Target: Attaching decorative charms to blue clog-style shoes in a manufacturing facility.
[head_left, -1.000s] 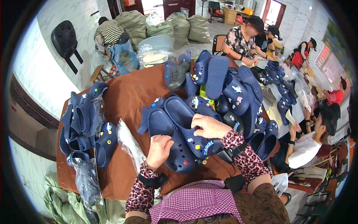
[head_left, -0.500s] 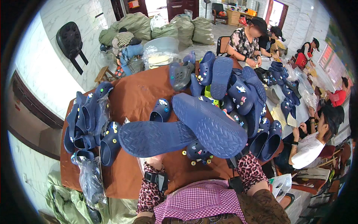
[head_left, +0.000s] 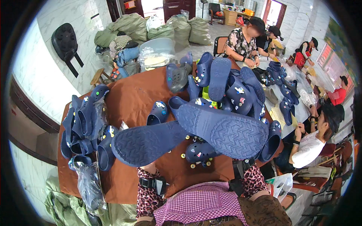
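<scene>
I hold up two navy blue clogs, their patterned soles toward me and their tips crossing above the table. The left clog point(head_left: 145, 145) is in my left hand point(head_left: 149, 167); only a bit of the hand shows beneath it, the fingers hidden. Over its tip lies the right clog point(head_left: 230, 130), which covers my right hand; just the right wrist strap point(head_left: 243, 165) and leopard-print sleeve point(head_left: 254, 180) show below. Under them a clog with charms point(head_left: 200, 151) lies on the brown cloth, loose small charms point(head_left: 192, 165) beside it. Another charmed clog point(head_left: 157, 113) stands just beyond.
Navy clogs are heaped point(head_left: 239, 94) at the table's far right, and more stand at the left point(head_left: 81, 120). A plastic-bagged pair point(head_left: 90, 184) lies at the near left edge. Co-workers point(head_left: 311, 139) sit along the right-hand table. Large sacks point(head_left: 181, 30) stand at the back.
The two clogs' heel ends have swung apart: the right one moved rightward and now lies flatter, the left one dropped slightly left. The whole view has shifted a little.
</scene>
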A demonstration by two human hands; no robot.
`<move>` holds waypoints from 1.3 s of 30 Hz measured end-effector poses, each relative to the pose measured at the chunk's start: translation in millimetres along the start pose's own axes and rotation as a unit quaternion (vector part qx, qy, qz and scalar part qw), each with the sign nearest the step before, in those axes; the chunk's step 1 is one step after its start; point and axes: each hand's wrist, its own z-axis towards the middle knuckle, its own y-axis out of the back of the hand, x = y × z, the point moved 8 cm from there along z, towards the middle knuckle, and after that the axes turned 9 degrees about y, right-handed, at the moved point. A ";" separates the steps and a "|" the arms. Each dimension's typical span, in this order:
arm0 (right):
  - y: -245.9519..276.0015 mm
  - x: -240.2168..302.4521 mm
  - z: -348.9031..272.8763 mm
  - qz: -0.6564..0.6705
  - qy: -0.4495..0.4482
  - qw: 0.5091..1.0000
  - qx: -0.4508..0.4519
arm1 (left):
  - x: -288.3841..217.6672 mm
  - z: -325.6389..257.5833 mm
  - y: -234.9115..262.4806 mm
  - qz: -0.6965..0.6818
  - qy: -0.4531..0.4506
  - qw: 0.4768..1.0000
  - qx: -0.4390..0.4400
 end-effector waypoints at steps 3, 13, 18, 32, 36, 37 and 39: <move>14.4 28.1 -17.2 0.001 0.031 0.999 -0.043 | -75.7 26.1 11.8 -0.144 0.045 0.988 -0.008; 19.2 -38.7 16.3 0.085 -0.039 0.995 -0.028 | -245.9 46.5 103.5 -0.357 0.183 0.915 -0.040; 15.3 -56.9 4.3 0.184 -0.106 0.977 0.008 | -299.3 21.9 112.5 -0.287 -0.022 0.952 -0.104; 5.3 -82.3 46.7 0.184 -0.060 0.978 0.083 | -292.4 37.5 92.4 -0.385 0.089 0.918 0.044; 13.7 -77.1 50.8 0.190 -0.042 0.974 0.115 | -217.4 55.6 70.5 -0.539 0.300 0.782 0.085; 12.5 -77.5 54.8 0.189 -0.038 0.973 0.127 | -205.8 59.4 62.0 -0.619 0.288 0.723 0.106; 19.4 -91.4 61.2 0.151 -0.051 0.972 0.173 | -204.3 62.3 61.1 -0.639 0.305 0.691 0.148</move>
